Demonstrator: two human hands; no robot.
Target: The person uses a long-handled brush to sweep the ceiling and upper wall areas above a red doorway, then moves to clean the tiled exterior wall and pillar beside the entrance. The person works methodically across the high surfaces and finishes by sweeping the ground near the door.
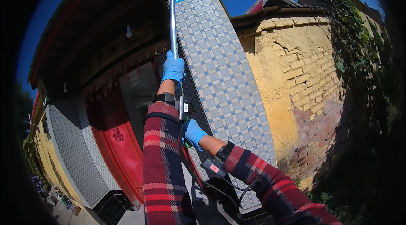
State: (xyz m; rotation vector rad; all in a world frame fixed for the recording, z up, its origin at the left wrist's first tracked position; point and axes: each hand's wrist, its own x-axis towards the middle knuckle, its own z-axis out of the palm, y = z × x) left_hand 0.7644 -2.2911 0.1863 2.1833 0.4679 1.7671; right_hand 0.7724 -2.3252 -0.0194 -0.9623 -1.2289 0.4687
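Observation:
A shiny metal pole (pixel 172 12) rises in front of me and runs out past the top of the view, so its upper end is hidden. Around it, high up, closes my left hand (pixel 173 67) in a blue glove. My right hand (pixel 194 132), gloved the same way, grips lower down at the pole's bottom part, where a bit of green (pixel 187 144) shows by the fingers. Most of that lower part is covered by my hand and sleeve. Just right of the pole stands a tiled pillar (pixel 222 66).
Left of the pillar is a red doorway (pixel 123 142) bearing writing, under a dark porch roof (pixel 79 18) with a light bulb (pixel 128 31). A cracked yellow brick wall (pixel 282 63) and climbing vines (pixel 352 31) are on the right. A black cable (pixel 219 190) hangs below my wrists.

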